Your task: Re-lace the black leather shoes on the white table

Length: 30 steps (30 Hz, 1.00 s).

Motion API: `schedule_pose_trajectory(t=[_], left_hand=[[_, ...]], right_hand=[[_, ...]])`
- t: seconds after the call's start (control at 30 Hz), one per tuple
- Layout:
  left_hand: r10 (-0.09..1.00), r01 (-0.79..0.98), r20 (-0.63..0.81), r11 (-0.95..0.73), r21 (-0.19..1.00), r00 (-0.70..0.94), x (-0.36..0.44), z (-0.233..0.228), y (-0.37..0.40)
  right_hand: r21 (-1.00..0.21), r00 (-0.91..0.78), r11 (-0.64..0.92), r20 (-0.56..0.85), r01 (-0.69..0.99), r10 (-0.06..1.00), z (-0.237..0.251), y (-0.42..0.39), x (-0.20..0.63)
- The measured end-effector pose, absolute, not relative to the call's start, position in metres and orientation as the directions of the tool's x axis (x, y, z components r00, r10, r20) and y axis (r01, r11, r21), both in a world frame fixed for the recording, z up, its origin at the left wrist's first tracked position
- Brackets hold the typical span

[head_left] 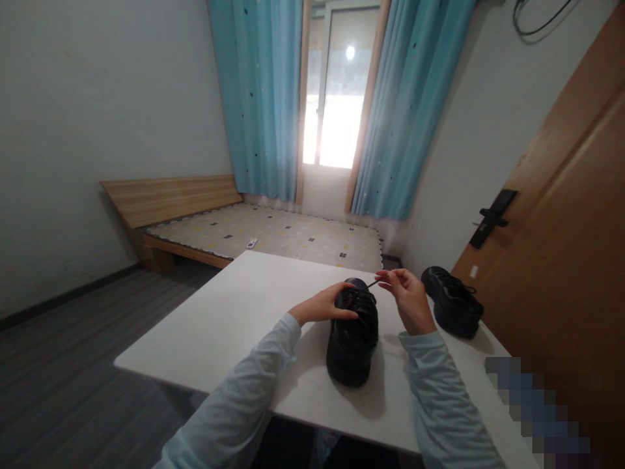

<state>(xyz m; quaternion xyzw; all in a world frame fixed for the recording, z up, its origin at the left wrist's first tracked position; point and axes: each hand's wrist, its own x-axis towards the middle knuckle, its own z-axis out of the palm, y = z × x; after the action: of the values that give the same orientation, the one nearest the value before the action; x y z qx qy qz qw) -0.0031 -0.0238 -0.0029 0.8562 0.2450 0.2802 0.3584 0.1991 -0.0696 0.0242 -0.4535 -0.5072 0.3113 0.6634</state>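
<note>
A black lace-up shoe (354,345) stands on the white table in front of me, its heel towards me. My left hand (329,304) is closed around the shoe's upper from the left, thumb and fingers on the sides near the laces. To the right of the shoe, my right hand (403,293) pinches a black shoelace (375,282) and holds it taut, away from the shoe. A second black shoe (453,303) sits beyond my right hand at the table's right side. The lace holes under my left fingers are partly hidden.
The white table (209,332) stretches to the left. Behind it is a bed (278,228) with a small white remote-like object (252,243). A wooden door (551,228) with a black handle (493,218) rises at the right. Blue curtains (266,98) frame a window.
</note>
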Motion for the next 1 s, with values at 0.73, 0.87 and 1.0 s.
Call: schedule_pose_trajectory(t=[0.73, 0.87, 1.0], left_hand=[[0.635, 0.296, 0.237, -0.616, 0.73, 0.735, -0.01, -0.004, -0.016], [0.632, 0.299, 0.238, -0.622, 0.724, 0.738, -0.011, -0.003, -0.016], [0.608, 0.268, 0.274, -0.649, 0.712, 0.745, -0.011, -0.004, -0.018]], right_hand=[[-0.763, 0.384, 0.623, 0.531, -0.171, 0.755, 0.04, -0.08, 0.214], [-0.831, 0.312, 0.541, 0.552, 0.13, 0.773, 0.039, -0.079, 0.224], [-0.843, 0.094, 0.349, 0.419, 0.409, 0.903, 0.036, -0.08, 0.229]])
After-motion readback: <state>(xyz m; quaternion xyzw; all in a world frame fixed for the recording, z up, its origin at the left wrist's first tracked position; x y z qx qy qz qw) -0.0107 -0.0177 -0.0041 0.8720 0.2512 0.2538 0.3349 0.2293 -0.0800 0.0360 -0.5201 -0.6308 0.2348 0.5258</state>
